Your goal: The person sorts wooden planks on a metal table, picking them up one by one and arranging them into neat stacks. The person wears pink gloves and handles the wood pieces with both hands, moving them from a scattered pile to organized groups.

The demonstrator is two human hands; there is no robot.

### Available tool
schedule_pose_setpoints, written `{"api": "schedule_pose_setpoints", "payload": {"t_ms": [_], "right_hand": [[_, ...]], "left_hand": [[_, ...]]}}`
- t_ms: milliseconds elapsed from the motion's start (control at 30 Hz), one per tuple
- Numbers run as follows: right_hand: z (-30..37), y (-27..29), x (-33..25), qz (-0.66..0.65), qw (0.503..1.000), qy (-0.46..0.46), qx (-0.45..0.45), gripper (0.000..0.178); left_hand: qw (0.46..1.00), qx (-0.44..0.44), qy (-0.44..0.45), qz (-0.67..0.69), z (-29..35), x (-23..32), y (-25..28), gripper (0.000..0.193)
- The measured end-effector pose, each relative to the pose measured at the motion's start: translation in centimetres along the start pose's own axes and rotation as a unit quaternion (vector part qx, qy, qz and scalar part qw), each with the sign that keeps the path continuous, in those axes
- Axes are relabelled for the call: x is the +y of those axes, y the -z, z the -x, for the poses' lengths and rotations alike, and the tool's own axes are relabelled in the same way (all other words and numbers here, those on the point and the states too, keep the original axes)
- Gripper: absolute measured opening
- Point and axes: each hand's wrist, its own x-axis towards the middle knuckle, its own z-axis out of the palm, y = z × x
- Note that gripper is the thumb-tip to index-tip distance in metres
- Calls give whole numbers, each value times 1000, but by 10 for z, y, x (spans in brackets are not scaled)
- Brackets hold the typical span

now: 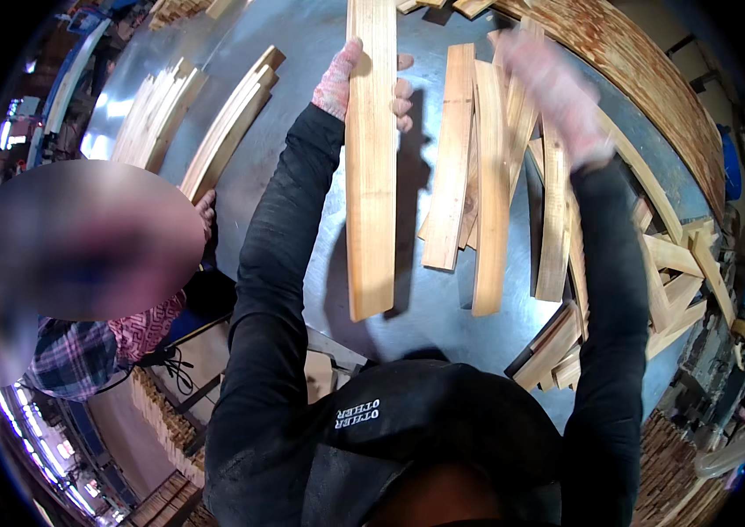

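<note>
My left hand (337,83), in a pale pinkish glove with bare fingertips, is closed around a long light wooden slat (372,193). The slat stands out above the metal table, its lower end toward me, with my fingertips curled over its right edge. My right hand (557,97), gloved alike, is smeared by motion above the far end of a loose group of slats. Whether its fingers grip anything cannot be made out. Beneath and beside it lie a curved slat (489,193), a straighter slat (450,158) and a shorter slat (553,220), partly overlapping others.
More slats (676,272) lie jumbled on the right of the metal table (302,263). Two neat stacks, one a slat bundle (232,123), sit at the left, where another person's hand (206,211) touches the bundle. A large brown wooden sheet (645,79) borders the far right.
</note>
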Motion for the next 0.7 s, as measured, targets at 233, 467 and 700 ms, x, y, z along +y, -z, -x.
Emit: {"api": "schedule_pose_setpoints", "payload": {"t_ms": [233, 467, 700], "right_hand": [[180, -196, 66, -292, 929, -218, -61, 85], [196, -154, 57, 6, 956, -247, 155, 42], [251, -130, 98, 490, 759, -384, 190, 90]], "left_hand": [[878, 467, -94, -41, 0, -48, -10, 86], [953, 294, -7, 74, 90, -188, -33, 43], [960, 263, -4, 91, 167, -260, -29, 57]]}}
